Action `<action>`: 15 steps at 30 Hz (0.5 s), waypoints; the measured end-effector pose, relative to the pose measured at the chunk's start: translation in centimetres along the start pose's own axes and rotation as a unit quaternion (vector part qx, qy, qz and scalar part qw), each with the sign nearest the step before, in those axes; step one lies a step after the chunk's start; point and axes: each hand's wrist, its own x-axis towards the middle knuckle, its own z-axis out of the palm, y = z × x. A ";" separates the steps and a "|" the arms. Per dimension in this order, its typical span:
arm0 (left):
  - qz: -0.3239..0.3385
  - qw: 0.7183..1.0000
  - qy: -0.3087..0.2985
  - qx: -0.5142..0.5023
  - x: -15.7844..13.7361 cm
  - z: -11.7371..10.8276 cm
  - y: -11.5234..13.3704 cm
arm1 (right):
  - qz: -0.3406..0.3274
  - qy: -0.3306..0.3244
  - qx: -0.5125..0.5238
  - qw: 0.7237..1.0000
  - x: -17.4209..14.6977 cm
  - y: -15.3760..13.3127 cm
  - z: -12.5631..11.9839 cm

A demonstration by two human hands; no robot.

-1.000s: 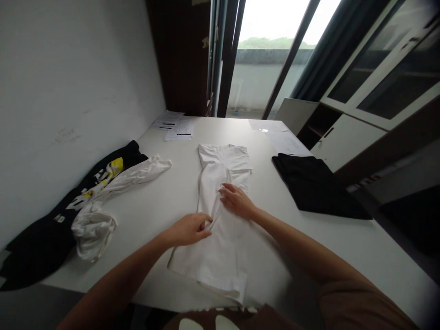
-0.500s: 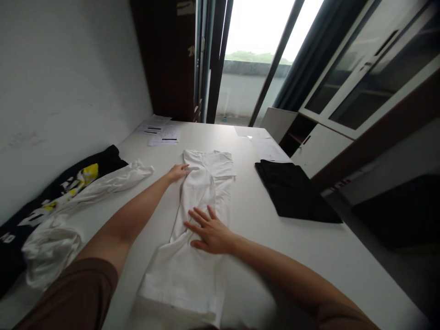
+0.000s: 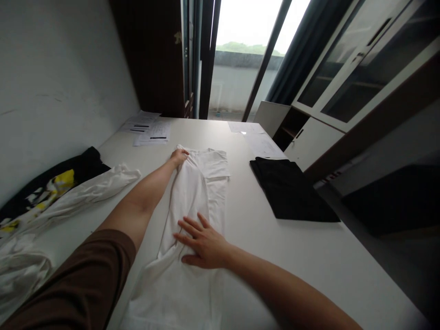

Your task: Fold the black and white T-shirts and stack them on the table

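A white shirt (image 3: 192, 188) lies lengthwise in front of me, folded into a long strip, with what looks like a short sleeve turned in near its far end. At the far left corner, my left hand (image 3: 179, 157) has its fingers closed on the cloth. My right hand (image 3: 202, 243) rests flat on the middle of the shirt, fingers spread. Creases run along the shirt's left edge. Its near end reaches the bottom of the view.
Left, by the wall, lie a black garment with yellow and white print (image 3: 51, 188) and a crumpled white cloth (image 3: 99, 185). A folded black garment (image 3: 292, 190) sits on the white table (image 3: 261, 256) at right. Papers (image 3: 151, 130) lie at the far left; more papers (image 3: 261, 144) at far right.
My left hand has slid farther along the shirt's left edge to its far corner and grips there. My right hand stays spread on the shirt. The view has shifted slightly.
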 end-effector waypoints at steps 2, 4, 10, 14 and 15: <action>0.001 1.000 0.018 0.009 1.1 -0.1 0.2 | -0.008 -0.002 -0.001 1.000 0.1 0.0 -0.2; 0.006 0.999 0.034 0.016 1.9 -0.1 0.1 | -0.019 -0.006 -0.003 1.000 0.2 0.0 -0.3; 0.040 0.998 0.047 0.029 1.8 0.6 -0.9 | -0.043 -0.025 0.002 0.999 0.4 0.3 -0.5; -0.003 0.992 0.100 0.080 0.5 0.0 -1.9 | -0.050 -0.026 0.008 0.998 0.4 0.4 -0.5; -0.012 0.988 0.114 0.102 0.1 -0.3 -2.0 | -0.051 -0.026 0.009 0.998 0.4 0.3 -0.5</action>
